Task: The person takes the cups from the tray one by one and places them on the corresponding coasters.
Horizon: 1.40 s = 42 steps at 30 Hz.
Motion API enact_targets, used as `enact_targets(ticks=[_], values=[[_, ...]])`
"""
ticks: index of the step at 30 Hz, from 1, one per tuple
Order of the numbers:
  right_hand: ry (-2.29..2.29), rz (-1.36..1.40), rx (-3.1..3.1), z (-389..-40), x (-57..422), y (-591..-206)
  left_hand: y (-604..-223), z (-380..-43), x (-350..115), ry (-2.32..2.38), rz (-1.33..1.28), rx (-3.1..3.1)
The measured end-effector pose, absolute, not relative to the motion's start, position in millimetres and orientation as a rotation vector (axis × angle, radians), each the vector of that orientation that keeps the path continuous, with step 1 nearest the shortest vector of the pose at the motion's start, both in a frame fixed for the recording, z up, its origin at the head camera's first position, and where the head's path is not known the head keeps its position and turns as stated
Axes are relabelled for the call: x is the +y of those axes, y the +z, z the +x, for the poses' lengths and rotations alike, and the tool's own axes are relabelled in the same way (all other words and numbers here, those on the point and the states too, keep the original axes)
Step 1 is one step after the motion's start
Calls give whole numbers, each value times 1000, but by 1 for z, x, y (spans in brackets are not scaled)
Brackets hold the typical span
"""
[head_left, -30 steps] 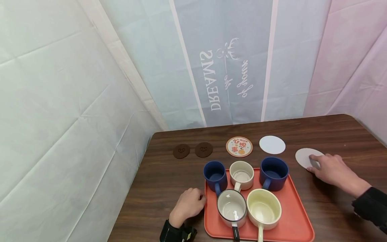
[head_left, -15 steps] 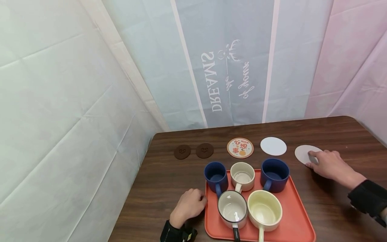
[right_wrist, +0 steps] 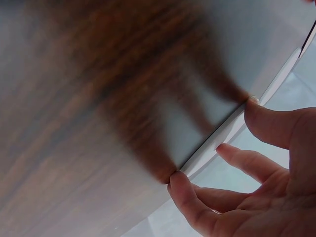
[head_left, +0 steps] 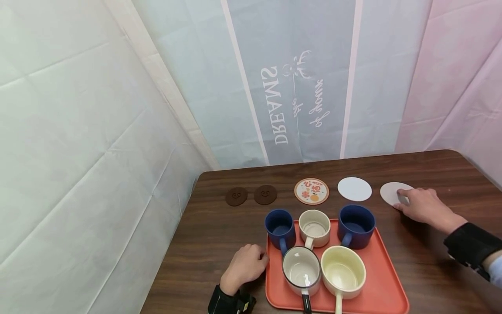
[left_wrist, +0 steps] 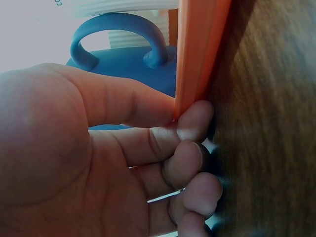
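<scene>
Pinching the left rim of an orange-red rectangular tray (head_left: 388,288), probably stiff plastic, the left hand (head_left: 243,266) has a weighty load: five handled cups (head_left: 342,268), likely breakable ceramic, so two sides, held level, would suit. Loosely spread fingers of the right hand (head_left: 425,206) touch a thin round white coaster (head_left: 389,192) beyond the tray's far right corner; seemingly light, stiff and smooth, it is best taken by its edge.
</scene>
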State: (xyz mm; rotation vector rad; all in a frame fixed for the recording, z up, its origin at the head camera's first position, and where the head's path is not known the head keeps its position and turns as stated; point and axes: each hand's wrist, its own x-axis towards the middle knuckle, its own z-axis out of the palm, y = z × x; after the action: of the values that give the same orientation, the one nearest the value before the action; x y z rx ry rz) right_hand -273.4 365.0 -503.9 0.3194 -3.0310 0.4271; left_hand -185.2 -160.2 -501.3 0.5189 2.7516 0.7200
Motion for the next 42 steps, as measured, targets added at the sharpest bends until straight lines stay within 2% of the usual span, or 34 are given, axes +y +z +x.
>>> enact_targets(ticks=[22,42], values=[[420,282,-3056,-299,375,-505,-499,-186,-160,723,578,2771],[418,287,-3059,-299,375,-505,-498,-184,-160,732,548,2765]])
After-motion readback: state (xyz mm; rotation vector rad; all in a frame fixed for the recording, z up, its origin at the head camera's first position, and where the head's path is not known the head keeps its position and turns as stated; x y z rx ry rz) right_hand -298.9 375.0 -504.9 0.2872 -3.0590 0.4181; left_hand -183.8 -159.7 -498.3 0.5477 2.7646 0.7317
